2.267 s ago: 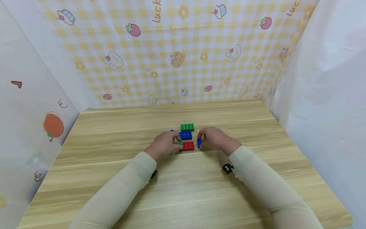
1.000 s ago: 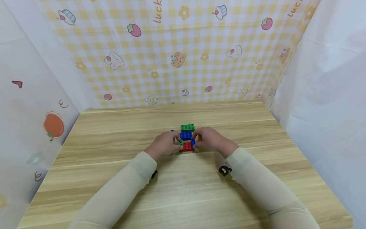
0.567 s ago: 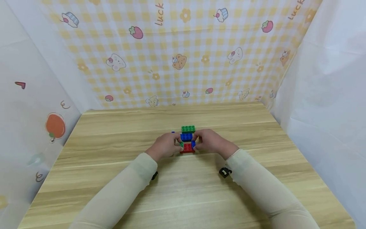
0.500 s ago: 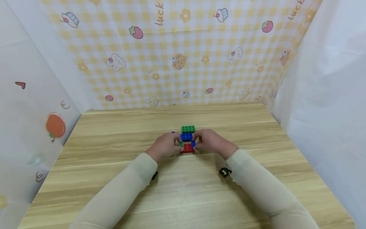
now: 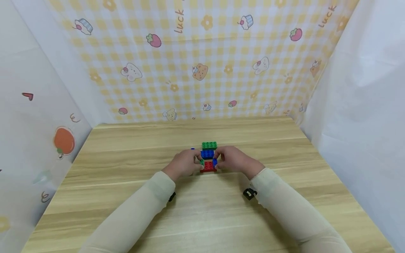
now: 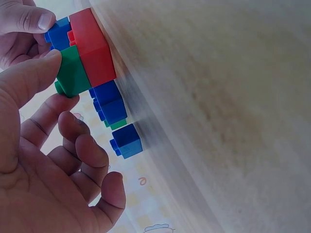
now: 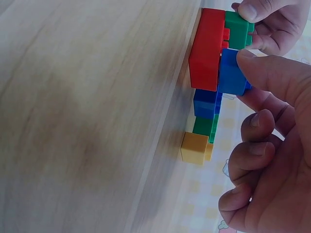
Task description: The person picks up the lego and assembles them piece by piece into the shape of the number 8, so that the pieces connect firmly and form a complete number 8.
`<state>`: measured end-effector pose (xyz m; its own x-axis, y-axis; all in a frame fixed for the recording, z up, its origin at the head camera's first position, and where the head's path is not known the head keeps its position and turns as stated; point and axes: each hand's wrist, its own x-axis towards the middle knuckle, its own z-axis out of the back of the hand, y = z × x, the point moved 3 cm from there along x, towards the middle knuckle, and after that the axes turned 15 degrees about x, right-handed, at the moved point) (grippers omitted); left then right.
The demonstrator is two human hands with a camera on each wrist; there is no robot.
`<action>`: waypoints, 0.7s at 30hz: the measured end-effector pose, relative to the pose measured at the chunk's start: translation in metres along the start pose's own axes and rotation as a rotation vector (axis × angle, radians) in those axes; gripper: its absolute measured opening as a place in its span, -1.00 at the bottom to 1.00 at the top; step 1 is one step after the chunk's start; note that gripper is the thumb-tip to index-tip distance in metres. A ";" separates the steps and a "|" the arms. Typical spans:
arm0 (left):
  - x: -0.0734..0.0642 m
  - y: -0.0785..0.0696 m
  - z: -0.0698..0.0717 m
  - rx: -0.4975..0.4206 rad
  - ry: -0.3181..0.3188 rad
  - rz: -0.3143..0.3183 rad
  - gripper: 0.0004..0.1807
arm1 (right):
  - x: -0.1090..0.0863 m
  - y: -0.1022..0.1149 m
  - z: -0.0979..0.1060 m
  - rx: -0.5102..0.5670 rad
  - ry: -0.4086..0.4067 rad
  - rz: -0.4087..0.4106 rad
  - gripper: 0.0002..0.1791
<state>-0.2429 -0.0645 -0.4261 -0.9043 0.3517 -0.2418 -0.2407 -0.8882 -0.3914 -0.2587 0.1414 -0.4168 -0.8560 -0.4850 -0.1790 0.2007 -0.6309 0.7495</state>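
A red brick [image 5: 208, 166] with studs on top lies on the wooden table, long side towards me. My left hand [image 5: 184, 163] pinches a small green brick [image 6: 73, 73] between thumb and index finger, at the left end of the red brick's top. On the right end, thumb and index finger of my right hand [image 5: 234, 160] pinch a small blue brick [image 7: 232, 73], its underside right at the red studs. Red studs show between the two small bricks. In both wrist views the other fingers are loosely bent and hold nothing.
Behind the red brick lie a long blue brick [image 5: 207, 154] and, farther back, a long green brick [image 5: 209, 145]. Another small blue brick [image 6: 127, 141] stands back left, a small yellow brick [image 7: 194, 148] back right. A checked cloth [image 5: 215, 45] hangs behind the table.
My right hand has moved left with the small blue brick, from beside the red brick onto its right end. The left hand keeps its hold; the head view has tipped slightly up.
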 end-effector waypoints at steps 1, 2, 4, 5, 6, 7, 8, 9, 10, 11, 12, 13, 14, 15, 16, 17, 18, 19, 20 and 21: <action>0.000 0.000 0.000 0.000 0.001 0.002 -0.80 | 0.000 0.000 0.000 0.001 -0.001 -0.001 -0.75; 0.000 0.000 0.000 0.001 0.001 0.002 -0.80 | 0.000 0.000 0.000 0.002 -0.001 -0.001 -0.75; -0.001 -0.001 0.001 0.003 0.002 0.002 -0.80 | 0.000 0.000 -0.001 -0.001 -0.001 0.000 -0.75; -0.001 -0.001 0.001 0.004 0.002 0.002 -0.80 | 0.000 0.000 -0.001 -0.002 0.001 0.002 -0.75; -0.001 -0.001 0.001 0.005 0.002 0.002 -0.80 | 0.000 0.000 -0.001 -0.003 0.002 0.003 -0.75; -0.001 -0.001 0.001 0.008 0.002 0.001 -0.80 | 0.000 0.000 -0.001 -0.003 0.003 0.005 -0.75; -0.001 -0.001 0.000 0.009 0.001 0.002 -0.80 | 0.001 -0.001 -0.001 -0.005 0.003 0.008 -0.75; -0.001 -0.001 0.000 0.010 0.001 0.003 -0.80 | 0.001 -0.001 -0.001 -0.006 0.003 0.010 -0.75; -0.001 -0.001 0.000 0.011 0.000 0.003 -0.80 | 0.001 -0.001 -0.002 -0.008 0.003 0.012 -0.75; -0.001 -0.001 0.000 0.012 0.000 0.002 -0.80 | 0.001 -0.001 -0.002 -0.008 0.003 0.012 -0.75; -0.001 -0.001 0.000 0.014 0.000 0.000 -0.80 | 0.001 -0.001 -0.002 -0.010 0.002 0.011 -0.75; 0.000 -0.001 0.000 0.016 -0.001 -0.002 -0.80 | 0.001 -0.002 -0.002 -0.012 0.002 0.011 -0.76; 0.000 -0.001 0.000 0.017 0.000 -0.005 -0.80 | 0.001 -0.002 -0.002 -0.012 0.002 0.008 -0.76; 0.000 -0.001 0.000 0.019 0.000 -0.007 -0.80 | 0.001 -0.002 -0.002 -0.013 0.003 0.007 -0.76; 0.000 -0.001 0.000 0.022 -0.001 -0.007 -0.80 | 0.001 -0.002 -0.002 -0.012 0.003 0.006 -0.75; 0.000 -0.001 0.000 0.022 0.000 -0.007 -0.80 | 0.001 -0.002 -0.002 -0.011 0.005 0.007 -0.75; 0.000 -0.001 0.000 0.023 -0.001 -0.005 -0.80 | 0.001 -0.002 -0.002 -0.009 0.005 0.008 -0.75; 0.001 -0.001 0.001 0.024 -0.002 -0.004 -0.80 | 0.001 -0.002 -0.002 -0.008 0.007 0.011 -0.75; 0.001 -0.001 0.001 0.025 -0.004 -0.003 -0.79 | 0.001 -0.002 -0.002 -0.004 0.008 0.014 -0.75; 0.001 -0.001 0.001 0.026 -0.005 -0.003 -0.79 | 0.000 -0.002 -0.002 -0.001 0.009 0.016 -0.75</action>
<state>-0.2438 -0.0635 -0.4251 -0.9054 0.3530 -0.2358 -0.2526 -0.8945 -0.3689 -0.2587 0.1416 -0.4198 -0.8486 -0.5000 -0.1727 0.2146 -0.6239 0.7515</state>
